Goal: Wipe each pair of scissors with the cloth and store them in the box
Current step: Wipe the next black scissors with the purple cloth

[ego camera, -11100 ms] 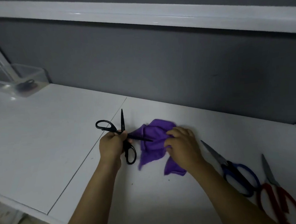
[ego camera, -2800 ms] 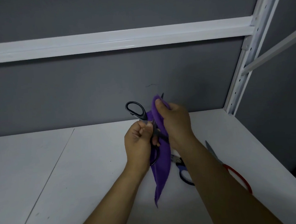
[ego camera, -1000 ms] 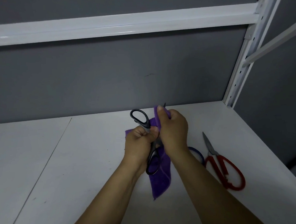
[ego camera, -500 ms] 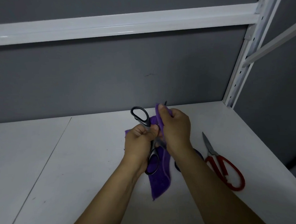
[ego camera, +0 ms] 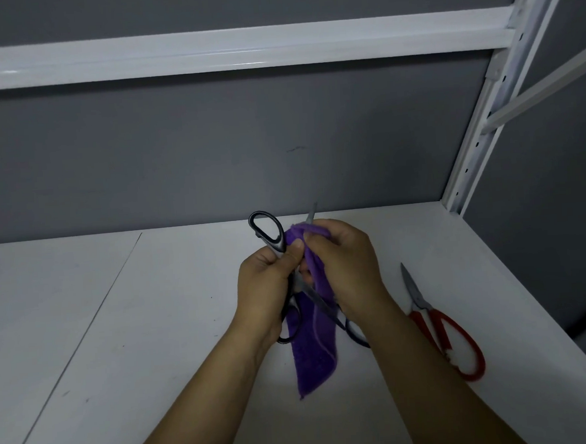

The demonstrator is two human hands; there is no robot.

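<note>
My left hand (ego camera: 270, 288) grips the black scissors (ego camera: 268, 232) by their handles, held above the white shelf with the blades spread apart. One blade tip pokes up behind the purple cloth (ego camera: 313, 344). My right hand (ego camera: 347, 270) holds the cloth wrapped round that blade, and the cloth's free end hangs down to the shelf. The red scissors (ego camera: 444, 329) lie on the shelf to the right. Under my right wrist only part of the blue scissors' handle (ego camera: 355, 336) shows. The box is out of view.
The white shelf (ego camera: 120, 335) has a seam running diagonally on its left. A grey back wall, a white crossbeam (ego camera: 240, 48) above and a white upright post (ego camera: 484, 124) at the right corner bound the space.
Compared with half a second ago, my right hand has slid the cloth slightly down the blade, so more of the blade tip shows above it. My left hand holds almost still.
</note>
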